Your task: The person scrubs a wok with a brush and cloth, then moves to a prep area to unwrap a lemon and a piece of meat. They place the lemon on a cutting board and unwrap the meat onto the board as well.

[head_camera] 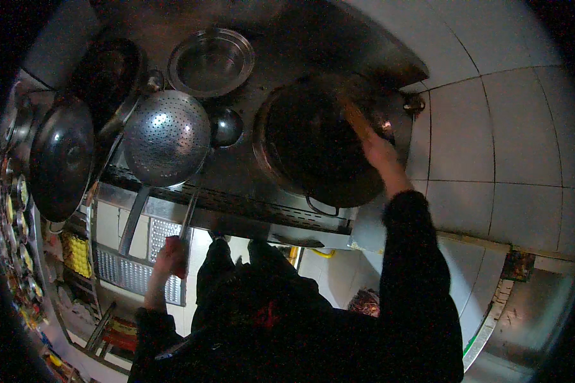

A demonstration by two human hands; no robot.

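Observation:
My right hand grips a wooden-handled tool whose far end reaches into a big dark wok on the right of the steel range. What the wok holds is too dark to tell. Low on the left, my left hand is closed around a red cloth on a long metal handle, which points up toward a perforated steel strainer. Whether that handle belongs to the strainer I cannot tell. Beside the strainer sits a dark round ladle bowl.
A round steel pan stands at the back. Further dark woks lean at the left, near a rack of small containers. White tiles line the right wall. A slotted drain runs along the range's front edge.

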